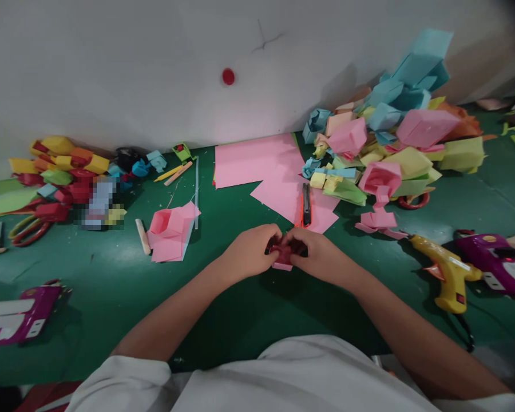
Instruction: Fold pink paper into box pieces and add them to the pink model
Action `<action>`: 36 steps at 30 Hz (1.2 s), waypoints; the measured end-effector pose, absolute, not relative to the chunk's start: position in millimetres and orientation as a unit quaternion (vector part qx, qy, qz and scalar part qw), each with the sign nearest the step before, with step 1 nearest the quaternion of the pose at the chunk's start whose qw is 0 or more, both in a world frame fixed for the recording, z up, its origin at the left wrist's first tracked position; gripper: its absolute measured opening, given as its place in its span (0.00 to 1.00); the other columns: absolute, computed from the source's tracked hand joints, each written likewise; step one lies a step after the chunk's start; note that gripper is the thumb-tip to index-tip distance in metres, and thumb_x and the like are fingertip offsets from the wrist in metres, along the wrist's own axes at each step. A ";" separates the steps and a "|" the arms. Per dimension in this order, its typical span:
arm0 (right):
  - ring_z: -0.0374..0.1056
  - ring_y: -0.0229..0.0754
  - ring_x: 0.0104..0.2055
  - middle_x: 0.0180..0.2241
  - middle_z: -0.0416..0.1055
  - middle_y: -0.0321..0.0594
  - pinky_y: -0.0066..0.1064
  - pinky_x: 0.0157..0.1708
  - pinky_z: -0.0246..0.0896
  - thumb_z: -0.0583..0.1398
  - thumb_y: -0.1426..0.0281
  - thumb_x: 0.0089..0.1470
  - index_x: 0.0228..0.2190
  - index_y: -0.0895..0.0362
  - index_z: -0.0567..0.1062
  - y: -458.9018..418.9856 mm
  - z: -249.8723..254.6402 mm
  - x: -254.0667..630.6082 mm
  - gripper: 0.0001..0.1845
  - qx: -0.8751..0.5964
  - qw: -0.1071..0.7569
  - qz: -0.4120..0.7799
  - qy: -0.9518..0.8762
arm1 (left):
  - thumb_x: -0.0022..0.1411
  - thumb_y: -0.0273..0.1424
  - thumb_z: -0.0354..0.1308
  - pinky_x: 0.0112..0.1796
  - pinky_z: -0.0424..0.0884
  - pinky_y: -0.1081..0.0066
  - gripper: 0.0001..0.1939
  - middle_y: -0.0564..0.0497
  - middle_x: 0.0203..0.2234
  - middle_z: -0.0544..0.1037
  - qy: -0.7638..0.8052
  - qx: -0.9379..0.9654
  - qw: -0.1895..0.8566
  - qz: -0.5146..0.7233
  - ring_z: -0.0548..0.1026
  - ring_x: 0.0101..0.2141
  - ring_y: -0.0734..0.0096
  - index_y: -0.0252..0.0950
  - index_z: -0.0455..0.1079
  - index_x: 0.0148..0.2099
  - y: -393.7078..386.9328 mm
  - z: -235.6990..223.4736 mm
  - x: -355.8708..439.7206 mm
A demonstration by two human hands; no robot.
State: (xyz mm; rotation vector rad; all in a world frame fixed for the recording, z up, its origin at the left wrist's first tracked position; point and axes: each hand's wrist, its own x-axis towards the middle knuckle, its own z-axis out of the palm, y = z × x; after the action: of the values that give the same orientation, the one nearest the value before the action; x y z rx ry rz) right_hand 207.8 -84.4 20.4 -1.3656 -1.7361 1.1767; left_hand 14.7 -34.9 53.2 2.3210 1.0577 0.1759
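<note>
A small folded pink paper piece (pixel 282 265) sits between my two hands, low over the green table. My left hand (pixel 257 249) is curled round its left side, thumb pressed on the paper. From the other side my right hand (pixel 309 252) grips it, fingers bent inward; the fingertips partly hide the piece. Just beyond my hands, a box cutter (pixel 306 206) with an orange edge lies on pink paper sheets (pixel 257 163). To the left, a folded pink paper box (pixel 165 223) rests on loose pink paper.
Folded paper shapes (pixel 386 131) are heaped at the back right, another colourful pile (pixel 60 171) at the back left. A yellow glue gun (pixel 448 269) and a purple device (pixel 495 263) lie right; a similar purple device (pixel 32 312) lies left. Scissors (pixel 30 229) stick out near the left pile.
</note>
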 end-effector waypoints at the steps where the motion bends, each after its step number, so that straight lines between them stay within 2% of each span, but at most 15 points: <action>1: 0.71 0.40 0.33 0.33 0.75 0.34 0.32 0.34 0.66 0.58 0.80 0.47 0.37 0.53 0.74 -84.2 19.8 206.6 0.15 -0.532 0.310 0.437 -0.656 | 0.59 0.25 0.58 0.34 0.66 0.71 0.09 0.53 0.36 0.78 0.401 0.870 0.281 0.059 0.75 0.36 0.68 0.39 0.70 0.42 -35.0 52.7 15.4; 6: 0.70 0.40 0.29 0.29 0.76 0.35 0.30 0.29 0.62 0.59 0.79 0.46 0.31 0.54 0.76 -81.4 23.2 204.4 0.11 -0.568 0.278 0.408 -0.659 | 0.58 0.25 0.58 0.33 0.66 0.70 0.04 0.51 0.34 0.77 0.398 0.887 0.233 0.025 0.76 0.35 0.68 0.38 0.73 0.36 -35.6 52.2 19.1; 13: 0.70 0.40 0.27 0.27 0.77 0.35 0.29 0.26 0.59 0.61 0.75 0.49 0.30 0.53 0.76 -81.4 27.6 201.5 0.06 -0.597 0.261 0.362 -0.666 | 0.62 0.24 0.53 0.36 0.67 0.66 0.12 0.48 0.33 0.77 0.406 0.894 0.192 -0.009 0.76 0.38 0.63 0.37 0.77 0.33 -39.0 54.7 25.2; 18: 0.70 0.40 0.27 0.27 0.77 0.36 0.28 0.25 0.54 0.60 0.78 0.48 0.29 0.53 0.75 -83.3 29.4 199.5 0.08 -0.609 0.226 0.233 -0.724 | 0.61 0.23 0.53 0.33 0.67 0.67 0.11 0.47 0.33 0.77 0.427 0.888 0.170 -0.020 0.77 0.36 0.62 0.37 0.77 0.35 -40.6 55.7 25.7; 22: 0.70 0.44 0.32 0.29 0.77 0.40 0.31 0.24 0.46 0.60 0.79 0.47 0.26 0.54 0.73 -84.2 31.6 197.5 0.07 -0.623 0.195 0.175 -0.737 | 0.61 0.26 0.56 0.31 0.66 0.67 0.08 0.48 0.34 0.77 0.429 0.887 0.166 -0.033 0.77 0.35 0.61 0.39 0.77 0.36 -40.5 55.2 25.9; 26: 0.71 0.48 0.38 0.34 0.78 0.44 0.34 0.25 0.42 0.60 0.79 0.47 0.29 0.54 0.74 -83.0 38.4 193.9 0.08 -0.619 0.131 0.130 -0.763 | 0.59 0.24 0.55 0.32 0.66 0.67 0.09 0.46 0.33 0.77 0.432 0.887 0.156 -0.051 0.78 0.36 0.59 0.37 0.76 0.32 -38.9 54.8 27.6; 30: 0.71 0.51 0.40 0.35 0.78 0.46 0.35 0.25 0.42 0.60 0.77 0.51 0.30 0.54 0.75 -78.8 46.8 189.2 0.07 -0.616 0.041 0.113 -0.779 | 0.59 0.25 0.56 0.33 0.68 0.66 0.08 0.45 0.34 0.78 0.443 0.882 0.148 -0.065 0.78 0.36 0.58 0.37 0.76 0.33 -37.4 55.5 28.6; 36: 0.71 0.51 0.43 0.36 0.77 0.48 0.34 0.27 0.49 0.60 0.79 0.49 0.30 0.56 0.75 -74.9 53.4 182.2 0.08 -0.612 0.012 0.124 -0.781 | 0.61 0.28 0.57 0.33 0.71 0.65 0.06 0.42 0.34 0.79 0.466 0.870 0.125 -0.097 0.80 0.35 0.54 0.35 0.76 0.37 -40.3 61.4 32.7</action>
State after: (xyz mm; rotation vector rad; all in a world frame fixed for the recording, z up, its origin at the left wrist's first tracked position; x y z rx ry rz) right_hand 182.2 -74.9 53.4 -1.9097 -2.4345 0.3854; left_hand 32.7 -40.3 61.4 2.5357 1.3580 -0.2819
